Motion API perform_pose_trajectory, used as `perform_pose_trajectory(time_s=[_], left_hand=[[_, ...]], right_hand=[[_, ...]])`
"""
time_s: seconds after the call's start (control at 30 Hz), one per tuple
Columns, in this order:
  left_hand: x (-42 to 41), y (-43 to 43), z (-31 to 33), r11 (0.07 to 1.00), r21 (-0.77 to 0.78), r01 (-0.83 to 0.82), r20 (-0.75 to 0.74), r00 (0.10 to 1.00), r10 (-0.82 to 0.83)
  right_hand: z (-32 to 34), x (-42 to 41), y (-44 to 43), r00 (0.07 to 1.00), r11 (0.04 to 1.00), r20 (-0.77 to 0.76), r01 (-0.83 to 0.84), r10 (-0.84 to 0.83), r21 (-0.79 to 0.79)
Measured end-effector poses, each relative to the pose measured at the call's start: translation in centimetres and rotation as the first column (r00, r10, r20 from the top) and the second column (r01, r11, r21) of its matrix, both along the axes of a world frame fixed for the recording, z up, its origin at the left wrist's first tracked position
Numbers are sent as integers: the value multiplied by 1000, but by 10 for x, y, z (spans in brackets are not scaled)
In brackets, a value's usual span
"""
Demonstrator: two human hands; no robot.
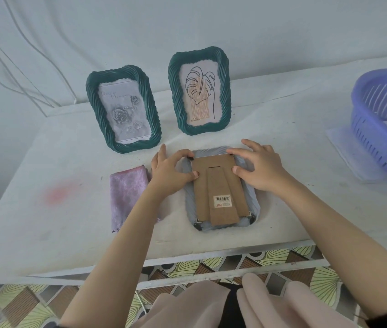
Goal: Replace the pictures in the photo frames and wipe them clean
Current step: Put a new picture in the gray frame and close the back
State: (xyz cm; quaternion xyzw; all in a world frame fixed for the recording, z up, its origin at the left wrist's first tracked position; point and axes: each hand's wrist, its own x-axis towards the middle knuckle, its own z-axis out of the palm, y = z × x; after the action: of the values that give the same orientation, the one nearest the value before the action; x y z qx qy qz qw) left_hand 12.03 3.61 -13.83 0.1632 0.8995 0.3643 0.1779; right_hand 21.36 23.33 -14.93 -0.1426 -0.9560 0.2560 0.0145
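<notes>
Both hands are working at the far end of the face-down frame (253, 202), which is lying near the front edge of the white table (45, 166) with its brown backing board (200, 192) facing up. The left hand (170, 172) is bending in at the frame's 11 o'clock corner. Its forefinger is hooking onto a small black tab (190, 158) and its thumb is pressing the board's left edge, so it is pinching that corner. The right hand (260, 169) is lying spread over the 1 o'clock corner, gripping nothing, with the forefinger reaching along the board's top edge and the thumb touching its right edge.

Taking that frame as the dial's centre, a faint pink stain (60, 192) is showing far out at 9 o'clock. A folded pink cloth (126, 197) is lying nearer in at 9 o'clock, with the left forearm crossing its corner. A green frame with a grey rose picture (124, 110) is standing upright at 10 o'clock. A second green frame with a leaf drawing (199, 91) is standing at 12 o'clock. A barcode sticker (222, 201) is sitting low on the board's stand (221, 183). A purple slotted basket (386, 129) is resting on a pale sheet (344, 143) at 2 o'clock.
</notes>
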Motion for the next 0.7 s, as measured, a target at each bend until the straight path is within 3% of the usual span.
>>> perform_pose_trajectory(time_s=[0.23,0.4,0.57,0.7], left_hand=[[4,-3,-4,1000,16,14,-45,999,-14],[13,-7,-9,997,69,38,-112,993,-30],[28,-14,-7,967,211,143,-176,979,-107],[46,-25,-6,925,163,343,-263,919,-294]], right_hand=[[1,4,-2,1000,1000,14,15,-15,-6],[6,30,-8,993,978,-110,-69,47,-198],[5,70,-4,971,971,-182,-186,158,-151],[4,87,1,953,955,-156,-277,260,-107]])
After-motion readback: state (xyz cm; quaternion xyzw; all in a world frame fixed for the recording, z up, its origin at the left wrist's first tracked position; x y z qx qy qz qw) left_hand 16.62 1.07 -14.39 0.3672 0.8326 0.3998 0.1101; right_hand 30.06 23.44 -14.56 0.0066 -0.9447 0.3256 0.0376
